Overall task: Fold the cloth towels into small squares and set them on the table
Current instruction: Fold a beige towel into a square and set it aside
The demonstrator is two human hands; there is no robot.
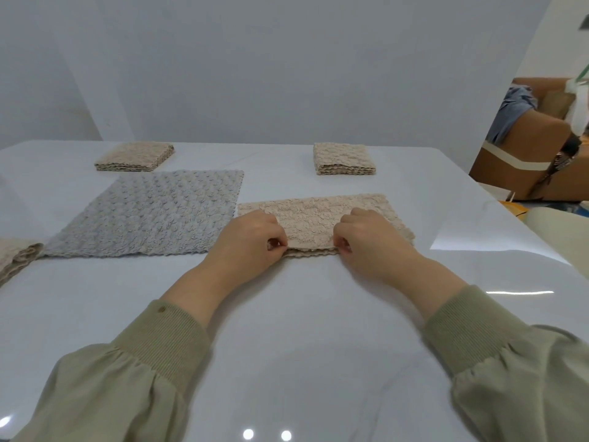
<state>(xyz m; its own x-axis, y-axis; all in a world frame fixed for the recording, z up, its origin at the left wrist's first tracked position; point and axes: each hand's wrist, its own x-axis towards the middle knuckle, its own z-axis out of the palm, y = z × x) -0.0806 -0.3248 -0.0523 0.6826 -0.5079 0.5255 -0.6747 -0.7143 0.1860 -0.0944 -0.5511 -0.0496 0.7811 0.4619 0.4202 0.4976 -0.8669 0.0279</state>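
While both my hands pinch the near edge of the beige towel [322, 218], it lies dead ahead on the counter [287, 314], folded once into a strip. Left hand [251, 240] closed on the edge left of centre, right hand [369, 240] closed on it right of centre, thumb and fingertips clamped on the top layer. Both are about equally near, so neither has the advantage.

Key geometry: the strip's long axis runs left-right, across my body. My read: the next fold goes along that axis, one short end carried over to the other. The right end sits just past my right hand; the left end sticks out further beyond my left hand.

Just left, the grey towel [153, 212] lies flat and unfolded, nearly touching the beige strip. A crumpled beige cloth [16, 256] sits at the left edge.

Further back: two finished squares, far-left stack [135, 156] and far-right stack [342, 157], well apart.
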